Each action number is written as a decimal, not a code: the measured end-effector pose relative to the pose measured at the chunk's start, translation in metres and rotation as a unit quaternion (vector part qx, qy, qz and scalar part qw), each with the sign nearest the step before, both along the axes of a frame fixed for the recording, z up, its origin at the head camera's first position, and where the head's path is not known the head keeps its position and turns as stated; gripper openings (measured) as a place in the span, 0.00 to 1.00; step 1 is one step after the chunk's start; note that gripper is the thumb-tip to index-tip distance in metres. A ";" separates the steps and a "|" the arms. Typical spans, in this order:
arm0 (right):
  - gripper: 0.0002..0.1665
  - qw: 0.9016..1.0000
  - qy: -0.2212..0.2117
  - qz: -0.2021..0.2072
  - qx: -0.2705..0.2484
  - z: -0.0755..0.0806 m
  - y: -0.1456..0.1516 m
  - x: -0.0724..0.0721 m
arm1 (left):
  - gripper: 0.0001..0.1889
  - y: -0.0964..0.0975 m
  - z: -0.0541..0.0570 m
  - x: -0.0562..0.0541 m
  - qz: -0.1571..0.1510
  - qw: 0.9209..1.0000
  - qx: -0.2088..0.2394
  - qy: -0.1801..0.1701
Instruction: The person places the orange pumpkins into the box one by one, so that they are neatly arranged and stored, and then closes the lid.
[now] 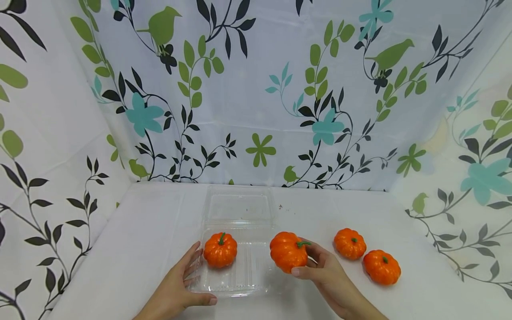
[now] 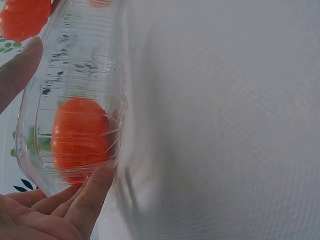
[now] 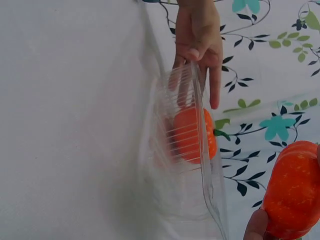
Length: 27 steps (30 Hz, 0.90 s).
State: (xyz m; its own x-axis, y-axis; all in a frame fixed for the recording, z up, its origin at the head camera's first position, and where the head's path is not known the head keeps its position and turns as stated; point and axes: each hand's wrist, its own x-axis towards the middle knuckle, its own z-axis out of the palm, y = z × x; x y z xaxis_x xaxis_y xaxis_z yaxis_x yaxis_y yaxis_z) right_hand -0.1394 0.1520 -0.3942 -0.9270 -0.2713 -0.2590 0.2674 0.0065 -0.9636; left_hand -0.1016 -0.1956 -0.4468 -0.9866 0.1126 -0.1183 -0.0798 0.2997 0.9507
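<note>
A clear plastic clamshell container (image 1: 250,278) lies with its lid (image 1: 240,204) folded back. One small orange toy pumpkin (image 1: 220,251) with a green stem sits inside at the left. My left hand (image 1: 180,284) rests against the container's left front corner, fingers straight along the side and thumb by the front edge. In my right hand (image 1: 328,271) a second orange toy pumpkin (image 1: 286,253) is pinched between thumb and fingers, its stem pointing right. It is held over the container's right side; the right wrist view shows this pumpkin (image 3: 292,192) raised above the rim.
Two more orange toy pumpkins, one farther back (image 1: 350,244) and one nearer (image 1: 382,267), stand on the white-covered table (image 1: 160,226) to the right. A cloth (image 1: 256,111) printed with leaves, birds and flowers hangs behind the table, with similar cloth at both sides.
</note>
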 end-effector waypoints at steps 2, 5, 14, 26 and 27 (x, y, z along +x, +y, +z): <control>0.45 1.000 0.001 0.007 -0.002 0.002 -0.005 -0.001 | 0.69 0.000 0.000 0.000 0.001 1.000 -0.003 0.001; 0.46 1.000 -0.003 0.014 -0.006 0.006 -0.013 -0.003 | 0.70 -0.001 0.000 0.000 0.001 1.000 -0.005 0.004; 0.44 0.998 0.008 0.051 -0.038 0.012 -0.034 -0.006 | 0.70 -0.001 0.000 0.000 0.001 1.000 -0.013 -0.001; 0.47 0.999 0.036 0.033 -0.004 0.000 -0.057 -0.018 | 0.69 -0.002 0.001 0.000 0.002 1.000 -0.016 -0.011; 0.47 0.999 0.040 0.031 0.002 -0.002 -0.058 -0.019 | 0.69 -0.002 0.000 0.000 0.002 1.000 -0.016 -0.012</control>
